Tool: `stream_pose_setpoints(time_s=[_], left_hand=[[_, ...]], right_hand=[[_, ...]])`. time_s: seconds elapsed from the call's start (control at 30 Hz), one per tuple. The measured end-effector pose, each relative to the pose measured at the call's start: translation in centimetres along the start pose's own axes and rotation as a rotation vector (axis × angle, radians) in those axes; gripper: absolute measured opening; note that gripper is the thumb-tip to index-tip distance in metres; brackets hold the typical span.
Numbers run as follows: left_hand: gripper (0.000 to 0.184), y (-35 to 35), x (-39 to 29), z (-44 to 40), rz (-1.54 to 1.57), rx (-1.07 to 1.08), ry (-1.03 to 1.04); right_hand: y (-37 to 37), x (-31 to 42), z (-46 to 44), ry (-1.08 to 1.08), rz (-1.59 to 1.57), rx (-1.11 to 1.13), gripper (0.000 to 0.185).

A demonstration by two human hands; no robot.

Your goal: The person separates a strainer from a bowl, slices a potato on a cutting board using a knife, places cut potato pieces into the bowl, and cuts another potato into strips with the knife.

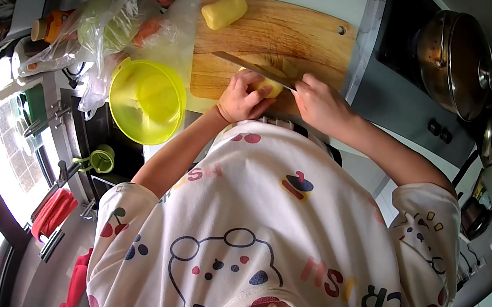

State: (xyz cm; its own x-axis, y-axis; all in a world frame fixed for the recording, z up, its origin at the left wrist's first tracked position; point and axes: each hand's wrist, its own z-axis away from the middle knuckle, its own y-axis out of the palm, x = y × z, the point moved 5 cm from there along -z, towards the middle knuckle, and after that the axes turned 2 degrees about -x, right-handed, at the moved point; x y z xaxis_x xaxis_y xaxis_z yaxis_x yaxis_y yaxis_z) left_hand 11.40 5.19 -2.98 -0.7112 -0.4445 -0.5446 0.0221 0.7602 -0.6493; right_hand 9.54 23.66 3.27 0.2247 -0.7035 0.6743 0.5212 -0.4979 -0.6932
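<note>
On the wooden cutting board (319,29), near its front edge, my left hand (244,97) grips a peeled yellow potato (273,88) with bent fingers. My right hand (317,104) is closed round the handle of a knife (245,63), whose blade points left and lies across the potato. Thin pale slices (289,68) seem to lie just behind the blade. Another peeled yellow piece (224,12) rests at the board's back left corner.
Left of the board stands a yellow-green basin (147,102), with plastic bags of vegetables (108,26) behind it. A green cup (102,159) is by the sink. On the right, a lidded pot (456,65) sits on the stove (391,100).
</note>
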Motion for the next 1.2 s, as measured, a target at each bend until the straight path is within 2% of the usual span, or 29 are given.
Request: stream_pose_setpoints(time_s=[0.53,0.63,1.0,1.13,1.2], left_hand=[[0.051,0.0,0.2,-0.2,0.021,-0.038,0.008],[0.051,0.1,0.1,-0.1,0.015,-0.031,0.02],[0.052,0.2,0.0,0.3,0.01,-0.039,0.014],[0.049,-0.2,-0.3,-0.3,-0.147,0.034,0.006],[0.051,-1.0,-0.7,-1.3,-0.225,0.059,-0.042]], right_hand=[[0.0,-0.2,-1.3,-0.031,-0.026,0.0,0.019],[0.5,-0.5,-1.8,-0.003,-0.009,0.049,0.013],[2.5,-1.7,-1.6,-0.015,0.01,-0.033,0.012],[1.9,-1.1,-1.5,-0.115,0.03,-0.044,0.012],[2.0,-1.3,-1.4,-0.078,0.008,-0.062,0.013]])
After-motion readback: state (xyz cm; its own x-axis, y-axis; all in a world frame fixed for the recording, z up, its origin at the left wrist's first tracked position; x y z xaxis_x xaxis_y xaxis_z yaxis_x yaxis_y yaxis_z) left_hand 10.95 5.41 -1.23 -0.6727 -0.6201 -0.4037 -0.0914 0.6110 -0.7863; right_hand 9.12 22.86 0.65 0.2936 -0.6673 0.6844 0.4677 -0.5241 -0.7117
